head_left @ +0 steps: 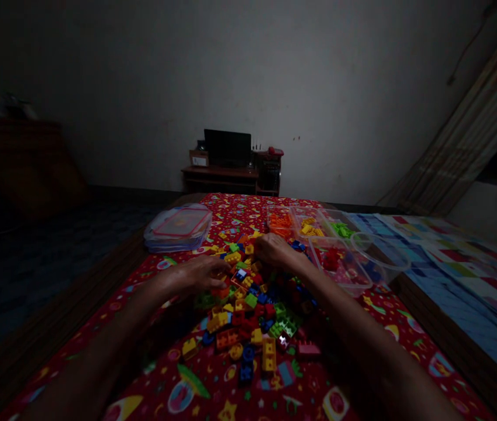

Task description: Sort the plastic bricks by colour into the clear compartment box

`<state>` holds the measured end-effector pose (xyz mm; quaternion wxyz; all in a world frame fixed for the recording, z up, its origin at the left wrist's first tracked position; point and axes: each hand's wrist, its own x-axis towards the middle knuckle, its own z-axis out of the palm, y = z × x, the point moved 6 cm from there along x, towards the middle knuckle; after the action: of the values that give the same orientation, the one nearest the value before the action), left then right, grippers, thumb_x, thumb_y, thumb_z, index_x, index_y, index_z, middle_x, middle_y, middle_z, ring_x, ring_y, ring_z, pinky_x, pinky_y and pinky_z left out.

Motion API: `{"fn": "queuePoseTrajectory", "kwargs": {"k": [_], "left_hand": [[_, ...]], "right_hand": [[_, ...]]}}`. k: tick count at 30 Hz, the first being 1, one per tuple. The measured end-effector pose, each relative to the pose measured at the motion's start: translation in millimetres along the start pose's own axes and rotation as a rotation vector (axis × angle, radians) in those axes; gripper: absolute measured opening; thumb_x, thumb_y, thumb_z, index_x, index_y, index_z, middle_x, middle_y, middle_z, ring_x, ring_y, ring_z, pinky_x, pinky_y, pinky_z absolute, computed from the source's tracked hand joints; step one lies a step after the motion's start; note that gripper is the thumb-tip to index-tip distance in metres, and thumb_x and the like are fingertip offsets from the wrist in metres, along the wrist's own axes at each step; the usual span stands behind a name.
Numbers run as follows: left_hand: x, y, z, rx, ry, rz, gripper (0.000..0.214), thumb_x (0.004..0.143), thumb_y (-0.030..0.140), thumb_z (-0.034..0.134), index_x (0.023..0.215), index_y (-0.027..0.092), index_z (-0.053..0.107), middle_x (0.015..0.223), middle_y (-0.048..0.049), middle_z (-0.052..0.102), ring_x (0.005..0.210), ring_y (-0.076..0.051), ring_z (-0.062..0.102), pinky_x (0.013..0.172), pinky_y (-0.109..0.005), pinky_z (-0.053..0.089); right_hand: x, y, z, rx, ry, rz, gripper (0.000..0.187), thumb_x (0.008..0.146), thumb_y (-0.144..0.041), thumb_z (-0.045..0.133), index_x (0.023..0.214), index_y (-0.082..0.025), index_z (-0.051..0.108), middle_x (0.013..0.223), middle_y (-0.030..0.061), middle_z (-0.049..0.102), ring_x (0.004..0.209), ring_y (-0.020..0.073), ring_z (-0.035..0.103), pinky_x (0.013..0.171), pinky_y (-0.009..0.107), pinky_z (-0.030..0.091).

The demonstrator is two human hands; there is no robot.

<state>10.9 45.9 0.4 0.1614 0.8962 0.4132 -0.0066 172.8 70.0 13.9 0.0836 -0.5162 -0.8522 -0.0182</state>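
Note:
A heap of small plastic building bricks (248, 310) in red, yellow, blue, green and orange lies on a red patterned cloth (213, 392). My left hand (202, 273) rests at the heap's left edge, fingers curled down onto orange and red bricks. My right hand (275, 250) is at the heap's far side, fingers bent over yellow bricks. What either hand holds is hidden by the fingers and the dim light.
Clear plastic tubs stand at the far right: one with orange bricks (280, 222), one with yellow (312, 227), one with green (341, 229), one with red (336, 260). Stacked lids (179, 227) lie at the far left. A second patterned cloth (463, 275) lies on the right.

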Motion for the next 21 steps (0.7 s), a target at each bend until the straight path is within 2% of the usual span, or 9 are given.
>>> {"fn": "queuePoseTrajectory", "kwargs": {"k": [4, 7, 10, 13, 17, 21], "left_hand": [[-11.1, 6.2, -7.2, 0.009, -0.008, -0.045, 0.036, 0.071, 0.033, 0.061, 0.104, 0.022, 0.064, 0.107, -0.0041, 0.066, 0.099, -0.022, 0.060, 0.086, -0.028, 0.045], [-12.1, 12.8, -3.0, -0.035, -0.025, -0.032, 0.040, 0.065, 0.031, 0.065, 0.104, 0.022, 0.064, 0.107, -0.0040, 0.065, 0.096, -0.022, 0.060, 0.082, -0.027, 0.046], [-10.2, 21.1, 5.0, -0.093, -0.046, 0.007, 0.043, 0.061, 0.028, 0.067, 0.103, 0.023, 0.065, 0.103, -0.0030, 0.064, 0.091, -0.022, 0.061, 0.076, -0.025, 0.046], [-8.5, 25.5, 9.1, -0.131, -0.027, 0.025, 0.038, 0.060, 0.023, 0.064, 0.098, 0.024, 0.066, 0.100, -0.0023, 0.064, 0.088, -0.021, 0.061, 0.073, -0.025, 0.047], [-6.8, 25.2, 4.4, -0.154, 0.026, 0.057, 0.038, 0.061, 0.017, 0.056, 0.097, 0.023, 0.067, 0.099, -0.0024, 0.066, 0.088, -0.021, 0.061, 0.073, -0.024, 0.046], [-0.6, 19.6, -7.6, -0.230, 0.119, 0.070, 0.027, 0.068, 0.032, 0.060, 0.092, 0.021, 0.069, 0.091, -0.0025, 0.070, 0.084, -0.022, 0.063, 0.075, -0.027, 0.047]], "right_hand": [[-19.5, 8.3, -10.2, 0.083, 0.022, 0.008, 0.016, 0.083, -0.017, 0.050, 0.086, -0.011, 0.065, 0.078, 0.0077, 0.064, 0.065, 0.0117, 0.050, 0.058, 0.023, 0.028], [-28.4, 17.4, -12.7, 0.185, 0.091, 0.046, 0.015, 0.078, -0.013, 0.051, 0.087, -0.012, 0.063, 0.077, 0.0052, 0.062, 0.065, 0.0117, 0.049, 0.058, 0.022, 0.028], [-33.9, 24.6, -12.3, 0.297, 0.180, 0.086, 0.023, 0.072, -0.010, 0.054, 0.094, -0.015, 0.058, 0.082, 0.0031, 0.061, 0.068, 0.0118, 0.050, 0.057, 0.021, 0.029], [-39.0, 24.0, -12.8, 0.370, 0.215, 0.088, 0.028, 0.068, -0.006, 0.054, 0.094, -0.017, 0.055, 0.077, -0.0002, 0.059, 0.065, 0.0113, 0.049, 0.056, 0.020, 0.029], [-48.2, 18.5, -17.4, 0.410, 0.235, 0.109, 0.029, 0.070, -0.004, 0.053, 0.095, -0.017, 0.054, 0.072, -0.0017, 0.058, 0.061, 0.0109, 0.048, 0.054, 0.020, 0.029], [-56.4, 14.3, -23.0, 0.377, 0.272, 0.137, 0.019, 0.079, -0.010, 0.054, 0.097, -0.016, 0.056, 0.077, 0.0020, 0.062, 0.064, 0.0112, 0.051, 0.058, 0.021, 0.032]]}}
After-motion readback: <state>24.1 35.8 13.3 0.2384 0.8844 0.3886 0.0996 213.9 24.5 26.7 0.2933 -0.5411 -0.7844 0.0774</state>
